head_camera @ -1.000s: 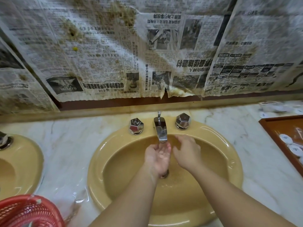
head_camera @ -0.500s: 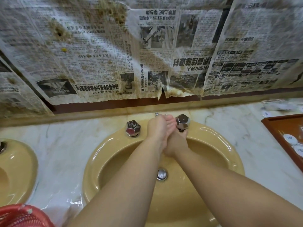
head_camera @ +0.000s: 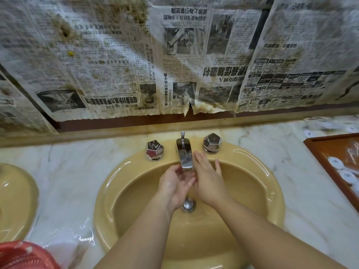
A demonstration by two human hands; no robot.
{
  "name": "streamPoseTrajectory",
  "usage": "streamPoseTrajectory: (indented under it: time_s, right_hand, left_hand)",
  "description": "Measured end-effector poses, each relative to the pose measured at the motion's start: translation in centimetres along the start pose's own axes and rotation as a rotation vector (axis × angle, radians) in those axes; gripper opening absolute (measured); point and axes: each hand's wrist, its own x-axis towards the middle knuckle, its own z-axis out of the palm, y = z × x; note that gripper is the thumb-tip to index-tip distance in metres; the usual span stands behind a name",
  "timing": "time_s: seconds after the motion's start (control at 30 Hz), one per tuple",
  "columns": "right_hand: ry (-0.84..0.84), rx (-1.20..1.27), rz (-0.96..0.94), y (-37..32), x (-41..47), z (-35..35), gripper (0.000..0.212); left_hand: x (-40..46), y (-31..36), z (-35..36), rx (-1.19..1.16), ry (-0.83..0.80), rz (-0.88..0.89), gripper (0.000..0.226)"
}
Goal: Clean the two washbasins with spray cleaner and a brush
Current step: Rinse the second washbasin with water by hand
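Observation:
A mustard-yellow washbasin point(head_camera: 272, 191) sits in the marble counter in front of me, with a chrome spout point(head_camera: 184, 152) between two faceted chrome knobs point(head_camera: 154, 149). Both my hands are inside the bowl under the spout, above the drain point(head_camera: 188, 204). My left hand point(head_camera: 174, 183) is cupped palm-up with relaxed fingers. My right hand point(head_camera: 207, 179) has straight fingers beside the spout, touching the left hand's fingertips. Neither holds anything. A thin stream of water seems to fall onto them. A second yellow washbasin point(head_camera: 17, 200) shows at the left edge. No spray bottle or brush is in view.
A red plastic basket point(head_camera: 23, 255) and clear plastic wrap point(head_camera: 64, 241) lie at the lower left. A brown wooden tray point(head_camera: 330, 158) with small white round packets stands at the right. Stained newspaper point(head_camera: 174, 55) covers the wall behind the counter.
My hands were clasped up at the right knob half a second ago; now they have dropped back under the spout and opened apart.

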Motion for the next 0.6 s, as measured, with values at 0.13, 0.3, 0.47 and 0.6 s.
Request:
streamPoseTrajectory:
  time_s: [0.13,0.3,0.47,0.6]
  right_hand:
    - [0.255,0.470,0.228,-0.2,-2.2,1.0,0.036]
    - [-0.116,1.851,1.005,-5.0,0.0,1.1,0.033]
    - [0.113,2.324,1.099,-5.6,0.7,0.5,0.023]
    - [0.131,2.259,1.152,-6.6,-1.4,1.6,0.021]
  left_hand:
    - [-1.4,-1.2,-0.4,0.218,0.062,0.027,0.037]
    - [-2.9,-1.3,-2.9,0.589,0.226,0.315,0.036]
    - [-3.8,0.6,-6.7,0.936,0.315,0.578,0.019]
    - [-4.3,3.0,-8.6,1.125,0.465,0.859,0.004]
